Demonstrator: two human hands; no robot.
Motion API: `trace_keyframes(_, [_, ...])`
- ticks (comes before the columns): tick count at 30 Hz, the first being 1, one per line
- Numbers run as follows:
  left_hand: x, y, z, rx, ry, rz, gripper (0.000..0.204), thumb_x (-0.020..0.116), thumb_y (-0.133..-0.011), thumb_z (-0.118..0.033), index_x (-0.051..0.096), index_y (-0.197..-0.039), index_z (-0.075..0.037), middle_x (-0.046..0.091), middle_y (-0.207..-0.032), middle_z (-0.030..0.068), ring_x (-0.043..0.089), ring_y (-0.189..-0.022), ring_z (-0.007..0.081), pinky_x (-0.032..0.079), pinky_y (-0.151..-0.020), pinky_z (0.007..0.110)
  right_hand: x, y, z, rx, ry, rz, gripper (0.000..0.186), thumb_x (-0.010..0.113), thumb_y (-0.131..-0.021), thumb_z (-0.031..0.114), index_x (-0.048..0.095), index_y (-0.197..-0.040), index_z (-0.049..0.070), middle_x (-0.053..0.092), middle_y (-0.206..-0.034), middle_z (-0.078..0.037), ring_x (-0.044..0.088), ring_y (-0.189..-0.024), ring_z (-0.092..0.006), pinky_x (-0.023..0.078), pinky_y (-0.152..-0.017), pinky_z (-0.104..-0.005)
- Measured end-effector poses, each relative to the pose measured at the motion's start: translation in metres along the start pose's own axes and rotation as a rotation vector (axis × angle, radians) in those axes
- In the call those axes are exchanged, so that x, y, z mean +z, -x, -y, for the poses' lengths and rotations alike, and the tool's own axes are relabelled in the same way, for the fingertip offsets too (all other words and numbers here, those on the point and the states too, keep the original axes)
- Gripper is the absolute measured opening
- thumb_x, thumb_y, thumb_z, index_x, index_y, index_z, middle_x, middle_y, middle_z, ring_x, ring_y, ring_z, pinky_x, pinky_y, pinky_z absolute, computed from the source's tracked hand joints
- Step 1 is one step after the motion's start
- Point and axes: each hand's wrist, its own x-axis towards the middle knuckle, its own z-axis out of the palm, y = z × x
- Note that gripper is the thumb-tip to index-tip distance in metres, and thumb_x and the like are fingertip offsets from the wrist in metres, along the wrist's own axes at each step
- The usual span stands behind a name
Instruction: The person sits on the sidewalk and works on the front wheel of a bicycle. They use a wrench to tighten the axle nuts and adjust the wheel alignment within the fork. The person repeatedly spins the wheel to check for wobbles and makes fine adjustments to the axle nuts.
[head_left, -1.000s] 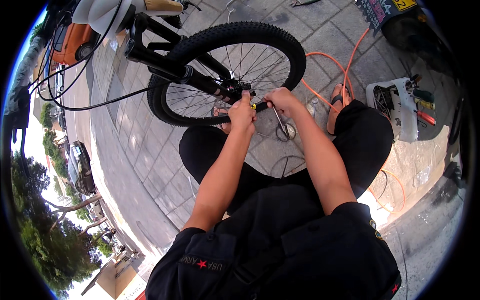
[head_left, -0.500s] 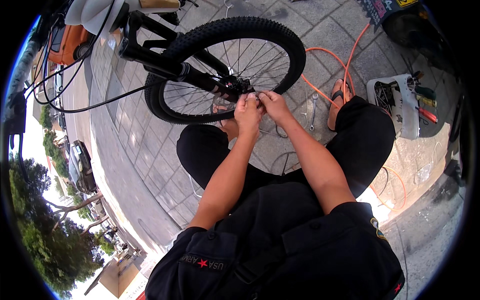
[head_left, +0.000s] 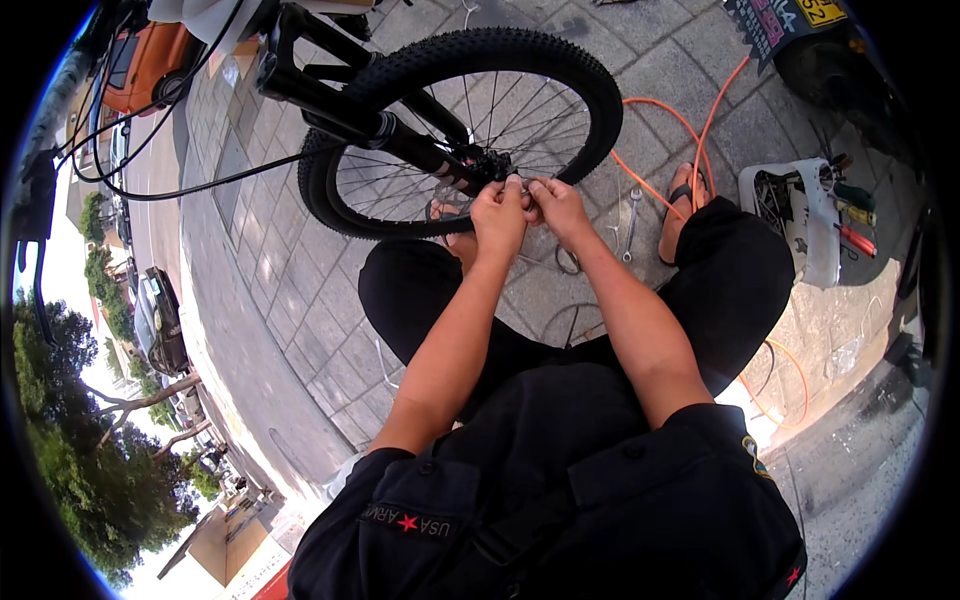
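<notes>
My left hand (head_left: 498,215) and my right hand (head_left: 560,210) meet just below the hub (head_left: 490,163) of a bicycle's front wheel. Both are closed, thumbs and fingertips pinched together. Whatever lies between the fingertips is too small to make out, and the fingers partly hide it. The wheel's knobby black tire (head_left: 606,100) leans away from me, its spokes crossing behind my hands. Down to the hub runs the black suspension fork (head_left: 405,142), ending beside my left fingers.
A combination wrench (head_left: 632,225) lies on the paving right of my hands. An orange hose (head_left: 655,106) loops past my sandalled foot (head_left: 685,195). Farther right stands a white tool bin (head_left: 822,235) with tools in it. Black cables (head_left: 210,190) hang at the left.
The whole view has shifted slightly, with the wheel now a little farther right. My hands stay close together by the hub, fingers still pinched; their grip shows only a slight shift.
</notes>
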Motion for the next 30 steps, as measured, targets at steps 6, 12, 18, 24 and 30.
trace_keyframes(6, [0.0,0.001,-0.001,-0.018,-0.131,-0.094,0.04,0.064,-0.104,-0.035,0.068,-0.098,0.005,0.068,-0.084,0.0071,0.06,-0.058,0.0108,0.047,-0.053,0.025,-0.006,-0.001,-0.001,0.003,0.055,-0.057,0.028,0.057,-0.106,0.024,0.068,-0.119,0.002,0.069,-0.086,-0.003,0.061,-0.062,-0.0087,0.051,-0.056,-0.0255])
trace_keyframes(12, [0.001,-0.005,0.006,0.007,-0.105,-0.055,0.042,0.061,-0.105,-0.034,0.067,-0.101,0.008,0.07,-0.091,0.0114,0.061,-0.058,0.0126,0.049,-0.051,0.026,-0.004,-0.002,-0.003,-0.014,0.03,-0.062,0.03,0.058,-0.104,0.024,0.068,-0.121,0.001,0.069,-0.084,-0.002,0.061,-0.059,-0.0076,0.049,-0.053,-0.0246])
trace_keyframes(18, [0.002,-0.008,0.009,0.039,-0.136,-0.059,0.04,0.06,-0.105,-0.031,0.067,-0.094,0.007,0.07,-0.087,0.0109,0.06,-0.053,0.0131,0.048,-0.05,0.026,-0.006,-0.002,-0.004,-0.035,0.019,-0.06,0.03,0.059,-0.105,0.024,0.068,-0.122,0.001,0.069,-0.085,-0.002,0.063,-0.062,-0.0074,0.051,-0.055,-0.0245])
trace_keyframes(24, [0.012,-0.005,0.002,-0.08,0.14,-0.083,0.036,0.06,-0.105,-0.028,0.065,-0.09,0.003,0.07,-0.083,0.0104,0.061,-0.052,0.0137,0.047,-0.049,0.027,0.001,0.002,-0.001,-0.126,0.027,-0.06,0.028,0.058,-0.105,0.021,0.067,-0.12,0.0,0.07,-0.091,-0.003,0.067,-0.072,-0.009,0.054,-0.062,-0.0244])
trace_keyframes(30, [-0.002,-0.007,0.001,-0.059,0.038,0.016,0.031,0.056,-0.107,-0.026,0.066,-0.096,0.001,0.069,-0.081,0.0077,0.061,-0.052,0.0126,0.047,-0.051,0.026,0.009,-0.002,-0.008,-0.145,0.033,-0.051,0.025,0.057,-0.105,0.016,0.066,-0.119,-0.002,0.072,-0.101,-0.006,0.068,-0.078,-0.0103,0.055,-0.07,-0.0247])
